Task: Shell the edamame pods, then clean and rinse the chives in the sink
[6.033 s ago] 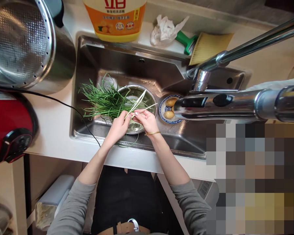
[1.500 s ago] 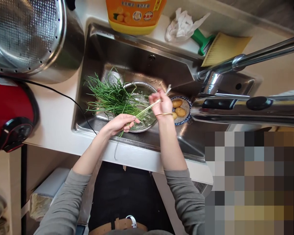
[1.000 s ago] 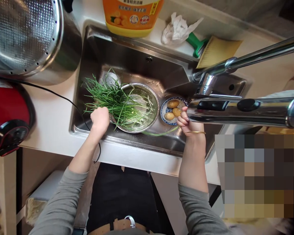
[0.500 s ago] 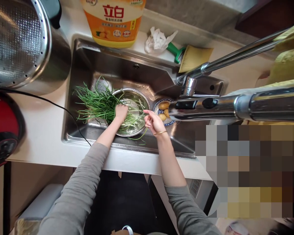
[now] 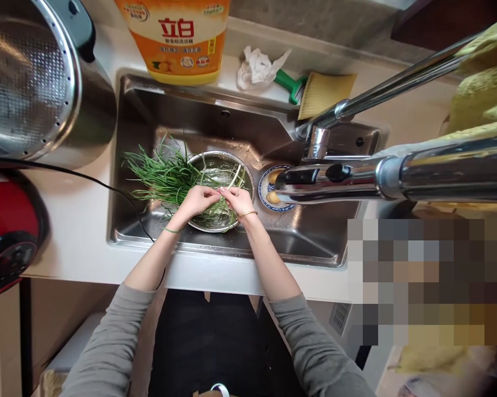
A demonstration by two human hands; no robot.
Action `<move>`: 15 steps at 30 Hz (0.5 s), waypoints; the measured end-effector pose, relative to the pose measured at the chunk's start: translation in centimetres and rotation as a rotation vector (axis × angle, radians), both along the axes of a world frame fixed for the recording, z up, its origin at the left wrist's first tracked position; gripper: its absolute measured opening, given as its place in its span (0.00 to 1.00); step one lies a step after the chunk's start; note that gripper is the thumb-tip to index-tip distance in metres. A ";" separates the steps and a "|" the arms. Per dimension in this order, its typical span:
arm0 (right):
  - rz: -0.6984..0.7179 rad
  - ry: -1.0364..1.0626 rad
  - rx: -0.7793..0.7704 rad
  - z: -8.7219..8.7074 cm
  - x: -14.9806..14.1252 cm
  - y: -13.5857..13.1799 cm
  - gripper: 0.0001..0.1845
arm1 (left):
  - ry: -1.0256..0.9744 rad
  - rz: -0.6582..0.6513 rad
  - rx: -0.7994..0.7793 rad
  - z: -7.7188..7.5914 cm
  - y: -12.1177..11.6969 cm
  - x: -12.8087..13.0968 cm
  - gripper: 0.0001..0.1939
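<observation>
A bunch of green chives (image 5: pixel 161 175) hangs over the left side of a round metal bowl (image 5: pixel 254 190), with pale stalk ends in the water inside. My left hand (image 5: pixel 197 200) is closed in a pinch over the bowl, fingertips on chives. My right hand (image 5: pixel 239 200) meets it there, also pinching, with a pale stalk (image 5: pixel 234 176) rising beside its fingers. The fingertips of both hands nearly touch, and they partly hide what lies between them.
The steel sink (image 5: pixel 182 105) surrounds the bowl. A blue-patterned plate (image 5: pixel 265 199) with potatoes (image 5: pixel 273 197) sits right of it, under the faucet (image 5: pixel 347 179). Behind stand a detergent bottle (image 5: pixel 176 52), crumpled tissue (image 5: pixel 256 69), green-handled peeler (image 5: pixel 288 82) and yellow sponge cloth (image 5: pixel 326 91). A steel pot (image 5: pixel 93 105) is left.
My right hand has moved left from the bowl's right rim to meet my left hand. My left hand has come slightly nearer me and turned, its fingers now pinching. The view has shifted a little.
</observation>
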State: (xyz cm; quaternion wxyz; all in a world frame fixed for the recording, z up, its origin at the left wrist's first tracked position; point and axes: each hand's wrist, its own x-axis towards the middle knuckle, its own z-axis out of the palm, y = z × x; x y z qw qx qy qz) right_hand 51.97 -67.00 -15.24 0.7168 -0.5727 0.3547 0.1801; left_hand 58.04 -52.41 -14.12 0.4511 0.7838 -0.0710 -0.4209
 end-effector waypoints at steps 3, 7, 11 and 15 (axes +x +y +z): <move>0.139 -0.004 0.009 0.1 0.0 0.0 0.26 | 0.125 0.030 -0.015 0.0 1.0 -0.3 0.14; 0.057 -0.011 0.001 -0.2 -0.1 0.4 0.24 | 0.117 -0.001 0.026 0.9 1.0 -1.1 0.09; -0.084 0.093 -0.015 -2.0 0.7 0.4 0.16 | -0.081 -0.073 0.188 1.9 0.6 -2.1 0.08; -0.193 0.203 -0.081 -3.9 1.9 -0.1 0.12 | -0.087 -0.083 0.313 1.3 0.4 -2.8 0.10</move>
